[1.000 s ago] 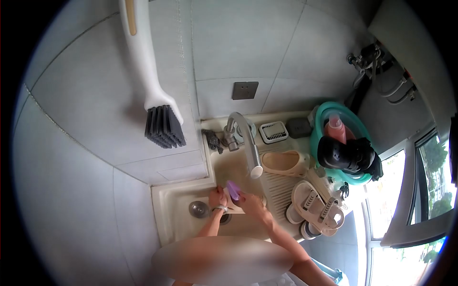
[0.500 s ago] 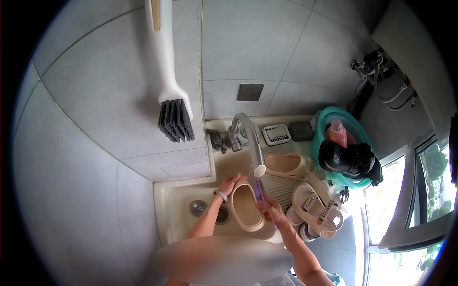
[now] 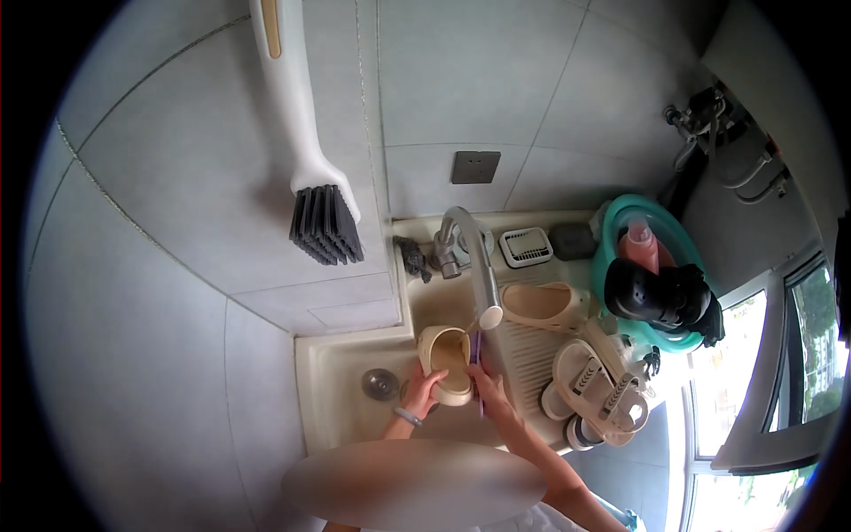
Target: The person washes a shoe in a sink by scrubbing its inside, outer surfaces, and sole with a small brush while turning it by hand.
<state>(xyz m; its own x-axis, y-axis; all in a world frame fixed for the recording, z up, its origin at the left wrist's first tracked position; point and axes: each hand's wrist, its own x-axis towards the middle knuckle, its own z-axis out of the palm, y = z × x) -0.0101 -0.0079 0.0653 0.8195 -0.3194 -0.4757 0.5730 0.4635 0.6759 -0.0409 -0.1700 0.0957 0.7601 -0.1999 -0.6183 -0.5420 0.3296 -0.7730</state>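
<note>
Over the sink (image 3: 341, 426), a beige clog (image 3: 448, 362) is held with its opening facing up. My left hand (image 3: 424, 390) grips its left side, the thumb on the rim. On the right, my right hand (image 3: 487, 387) is closed around a thin purple brush (image 3: 479, 355), seen edge-on against the clog's right side. Whether its fingers also touch the clog is hard to tell. The faucet (image 3: 481, 275) arches just above and to the right of the clog. A second beige clog (image 3: 542, 306) lies on the ribbed drainboard (image 3: 523, 355).
Sandals (image 3: 598, 390) are piled at the drainboard's right. Behind them a teal basin (image 3: 612, 239) holds a pink bottle (image 3: 640, 244) and a black shoe (image 3: 638, 291). A soap dish (image 3: 526, 247) sits by the wall. A large white-handled brush (image 3: 310, 160) hangs at upper left.
The clog came into full view between my hands, then turned and moved up a little. My left hand shifted from its far end to its near left side. The purple brush is now upright beside it.
</note>
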